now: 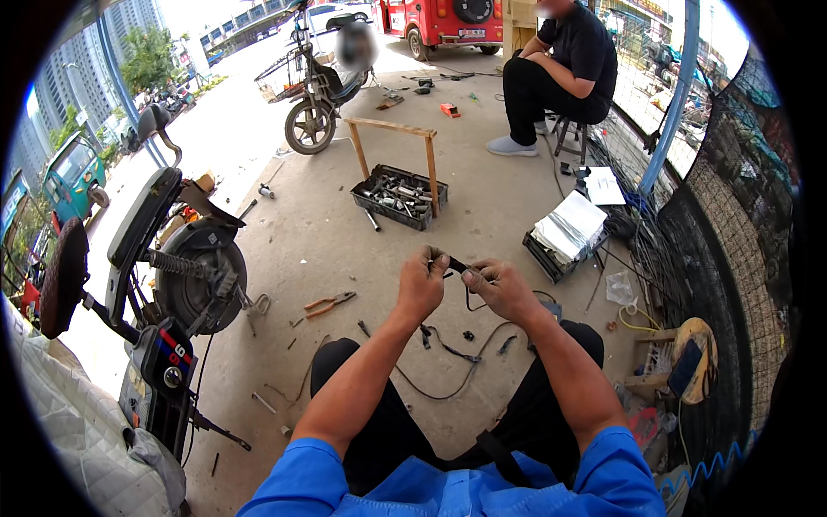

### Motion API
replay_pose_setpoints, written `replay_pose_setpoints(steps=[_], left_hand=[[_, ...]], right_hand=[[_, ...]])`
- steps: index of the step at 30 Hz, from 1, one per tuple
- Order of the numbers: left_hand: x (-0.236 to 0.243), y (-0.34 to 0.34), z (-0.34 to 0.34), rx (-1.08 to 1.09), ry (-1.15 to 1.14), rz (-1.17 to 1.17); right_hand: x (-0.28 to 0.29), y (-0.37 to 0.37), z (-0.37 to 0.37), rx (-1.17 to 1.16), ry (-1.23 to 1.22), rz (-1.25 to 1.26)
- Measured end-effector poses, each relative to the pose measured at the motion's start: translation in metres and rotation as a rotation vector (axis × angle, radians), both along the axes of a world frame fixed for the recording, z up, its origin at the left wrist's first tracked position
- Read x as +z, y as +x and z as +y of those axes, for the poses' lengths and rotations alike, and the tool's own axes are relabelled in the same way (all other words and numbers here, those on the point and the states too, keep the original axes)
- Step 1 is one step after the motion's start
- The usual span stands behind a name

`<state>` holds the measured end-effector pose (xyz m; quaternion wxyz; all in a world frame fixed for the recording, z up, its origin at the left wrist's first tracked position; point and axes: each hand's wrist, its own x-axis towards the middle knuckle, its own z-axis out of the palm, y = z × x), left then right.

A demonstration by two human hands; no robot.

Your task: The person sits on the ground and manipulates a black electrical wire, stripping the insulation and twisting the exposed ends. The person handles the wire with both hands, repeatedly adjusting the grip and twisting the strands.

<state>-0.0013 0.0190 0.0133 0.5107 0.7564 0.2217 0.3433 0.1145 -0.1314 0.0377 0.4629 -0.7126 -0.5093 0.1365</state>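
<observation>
Both of my hands are raised in front of me, close together, with a black cable [457,265] stretched between them. My left hand [421,283] pinches one end with thumb and fingers. A little to its right, my right hand [503,289] grips the other part, and a thin loop of the cable hangs below. Fingers hide the exact ends. Beneath, on the concrete between my knees, lies a black wiring harness [469,357] with several connectors. Orange-handled pliers [330,304] rest on the ground to the left of my left forearm.
Ahead stands a black crate [400,196] of metal parts with a wooden handle. An electric scooter [185,284] is close on the left. Papers [570,224] lie on a crate at right, near a stool [694,360] holding a phone. Another person [568,69] sits at far right.
</observation>
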Motion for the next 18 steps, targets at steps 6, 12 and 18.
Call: replay_pose_setpoints(steps=[6,12,18], left_hand=[[-0.008,0.001,-0.004,-0.051,0.073,-0.033],[-0.009,0.006,0.0,-0.041,-0.14,-0.042],[-0.003,0.004,0.004,-0.015,-0.168,0.004]], right_hand=[[0.006,0.001,0.0,-0.134,-0.157,0.076],[0.0,-0.001,0.0,-0.066,0.07,0.032],[0.009,-0.004,0.001,-0.033,0.075,0.069]])
